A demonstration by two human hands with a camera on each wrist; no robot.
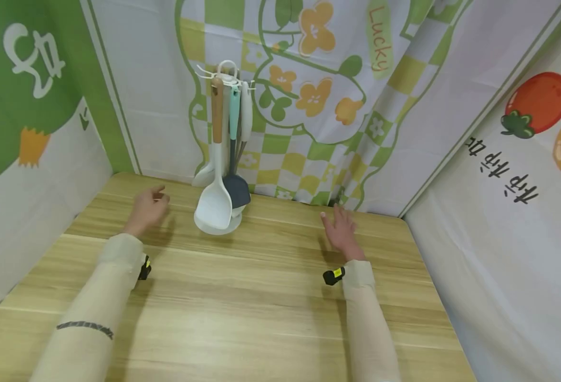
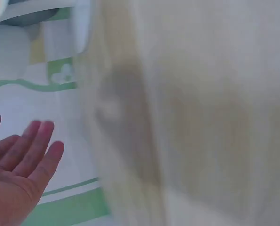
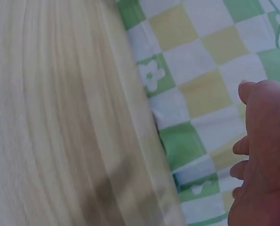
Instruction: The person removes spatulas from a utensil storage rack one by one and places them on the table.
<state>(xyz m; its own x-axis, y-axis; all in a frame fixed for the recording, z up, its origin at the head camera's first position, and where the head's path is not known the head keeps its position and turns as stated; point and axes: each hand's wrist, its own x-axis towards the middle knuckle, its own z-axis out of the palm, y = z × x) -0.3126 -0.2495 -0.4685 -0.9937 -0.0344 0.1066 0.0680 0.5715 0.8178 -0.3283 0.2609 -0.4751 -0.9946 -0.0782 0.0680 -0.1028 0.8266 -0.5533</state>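
Note:
My left hand (image 1: pixel 149 210) hovers over the table left of a utensil stand, its fingers relaxed and holding nothing. In the left wrist view that hand (image 2: pixel 22 165) shows its palm with loosely spread fingers. My right hand (image 1: pixel 340 229) is over the table's back right part, fingers extended and thumb apart, with nothing held. The stand (image 1: pixel 218 229) has a white round base and top hooks. From it hang a white turner (image 1: pixel 215 204) with a wooden handle, a dark turner (image 1: pixel 237 190) with a mint handle, and other white-handled utensils (image 1: pixel 246 114) partly hidden behind.
The wood-grain table (image 1: pixel 242 297) runs back to a printed curtain (image 1: pixel 299 164) with green and yellow checks. White cloth walls (image 1: pixel 490 239) with printed fruit and writing close in the right side; a green and white cloth (image 1: pixel 32 138) hangs at left.

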